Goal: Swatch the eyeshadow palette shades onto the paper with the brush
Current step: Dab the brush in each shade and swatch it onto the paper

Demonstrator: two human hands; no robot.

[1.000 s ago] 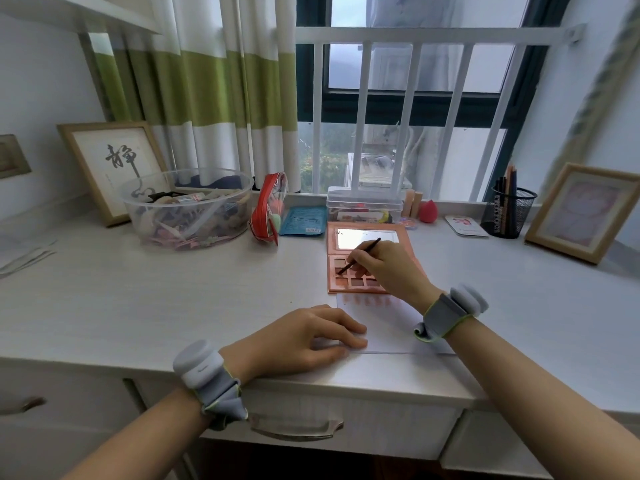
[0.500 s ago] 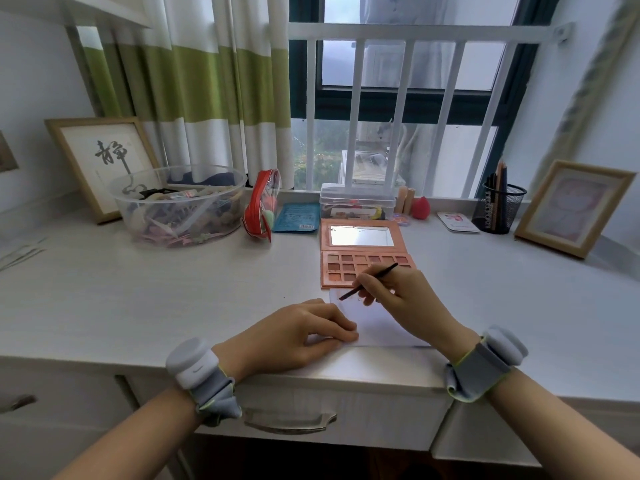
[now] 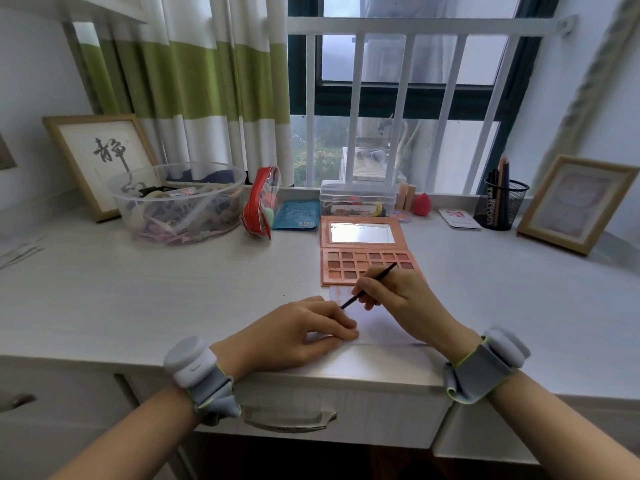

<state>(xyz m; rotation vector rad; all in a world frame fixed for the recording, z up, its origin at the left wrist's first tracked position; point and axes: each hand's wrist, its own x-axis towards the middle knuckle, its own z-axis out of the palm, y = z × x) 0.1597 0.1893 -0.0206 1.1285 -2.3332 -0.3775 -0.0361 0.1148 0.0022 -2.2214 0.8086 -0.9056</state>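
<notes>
- My right hand (image 3: 398,299) holds the thin black brush (image 3: 369,285) — my thumb and fingers pinch it near the lower end, the way one holds a pen.
- The brush is tilted: its tip points down and to the left and is at the paper (image 3: 377,327), near the top left part of the sheet; the handle end rises up and to the right, over the lower rows of the palette.
- I cannot tell for sure if the tip touches the sheet or is just above it.
- My left hand (image 3: 298,330) rests on the left edge of the paper, fingers loosely bent, fingertips pressing the sheet on the desk (image 3: 138,289). It grasps nothing.
- The paper is white and lies flat near the front edge of the desk, just in front of the palette; a faint pinkish mark shows at its top left corner.
- The eyeshadow palette (image 3: 363,265) is open, coral-pink, with a mirror in the lid and rows of brown and pink shades. My right hand covers some of its lower right pans.
- Further back, by the window — a clear plastic bowl (image 3: 176,202) full of small things, a red pouch (image 3: 261,206), a blue sachet (image 3: 298,214), a clear box (image 3: 356,199), a red makeup sponge (image 3: 421,204), and a black mesh pen holder (image 3: 500,202).
- A framed calligraphy picture (image 3: 100,161) leans at the left, another framed picture (image 3: 576,202) at the right.
- Both my wrists wear grey bands.
</notes>
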